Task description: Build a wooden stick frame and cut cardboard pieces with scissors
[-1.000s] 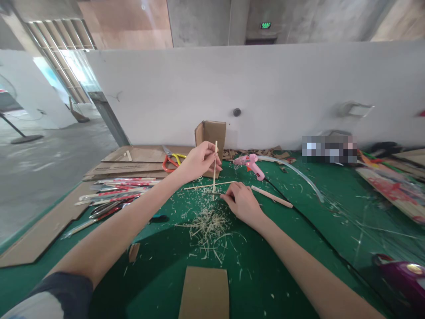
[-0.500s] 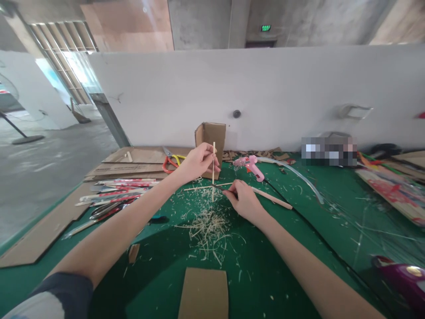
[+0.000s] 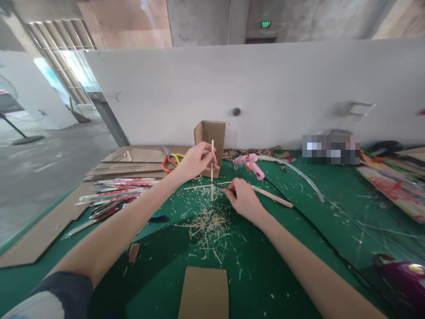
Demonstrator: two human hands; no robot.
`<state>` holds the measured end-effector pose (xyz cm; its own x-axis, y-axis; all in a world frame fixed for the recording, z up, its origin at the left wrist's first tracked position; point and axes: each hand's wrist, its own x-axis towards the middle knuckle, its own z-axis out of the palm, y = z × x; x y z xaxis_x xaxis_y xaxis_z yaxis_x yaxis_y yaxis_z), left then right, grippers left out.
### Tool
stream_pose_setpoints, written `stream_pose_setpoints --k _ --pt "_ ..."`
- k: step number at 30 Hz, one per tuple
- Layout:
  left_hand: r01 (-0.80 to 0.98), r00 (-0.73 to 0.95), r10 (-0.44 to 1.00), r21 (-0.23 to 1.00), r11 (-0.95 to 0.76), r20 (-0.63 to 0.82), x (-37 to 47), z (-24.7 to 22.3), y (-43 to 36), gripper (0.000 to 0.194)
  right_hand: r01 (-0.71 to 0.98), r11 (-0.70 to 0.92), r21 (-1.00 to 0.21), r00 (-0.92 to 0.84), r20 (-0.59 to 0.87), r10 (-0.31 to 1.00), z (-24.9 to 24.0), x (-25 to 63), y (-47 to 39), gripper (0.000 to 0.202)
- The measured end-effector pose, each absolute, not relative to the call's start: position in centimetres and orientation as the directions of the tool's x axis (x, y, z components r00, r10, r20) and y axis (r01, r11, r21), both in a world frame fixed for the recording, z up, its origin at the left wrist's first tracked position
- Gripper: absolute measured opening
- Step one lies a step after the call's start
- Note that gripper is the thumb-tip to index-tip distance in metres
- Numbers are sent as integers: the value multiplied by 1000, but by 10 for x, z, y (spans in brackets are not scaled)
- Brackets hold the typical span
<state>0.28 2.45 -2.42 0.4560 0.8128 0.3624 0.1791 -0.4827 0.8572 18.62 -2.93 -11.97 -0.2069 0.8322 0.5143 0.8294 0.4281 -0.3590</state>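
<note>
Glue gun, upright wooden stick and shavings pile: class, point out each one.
Pink glue gun (image 3: pixel 254 166), head view: upper part of the handle.
Upright wooden stick (image 3: pixel 212 174), head view: shaft, near its middle.
Shavings pile (image 3: pixel 209 226), head view: central tangle.

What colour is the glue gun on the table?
Pink, with a translucent pinkish front; the head view shows it best.

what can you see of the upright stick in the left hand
The stick is thin, straight and pale, and looks like bare wood. It is nearly upright, gripped near the top by the left hand, with its upper end sticking out above the grip. Lower down, a slim dark tool in the right hand crosses it and seems to touch it. Whether its lower end rests on the green table is unclear.
</note>
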Motion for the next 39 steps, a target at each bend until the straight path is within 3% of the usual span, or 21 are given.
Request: stream_pose_setpoints --k 5,9,16,25,32,36,39 --pt "185 455 817 860 -475 354 4 -24 23 11 826 408 -388 -200 475 857 -119 185 -29 21" --pt "183 481 796 847 -500 366 5 -21 18 11 835 464 -294 -309 447 839 -120 182 -35 22" --pt "169 503 783 846 -505 367 6 -20 16 13 845 453 -285 -214 595 774 -119 184 -37 21" --pt "181 503 771 824 -537 391 7 -19 14 10 827 509 -238 -368 455 811 -118 181 -38 21" --pt "158 501 782 850 -503 370 7 -19 15 10 801 503 -326 -207 637 742 -118 184 -37 21" --pt "170 509 775 839 -516 374 7 -20 15 12 803 537 -260 -350 524 776 -119 181 -37 24" --pt "162 516 764 831 -532 388 7 -19 12 12 809 535 -245 -338 551 763 -119 180 -39 23"
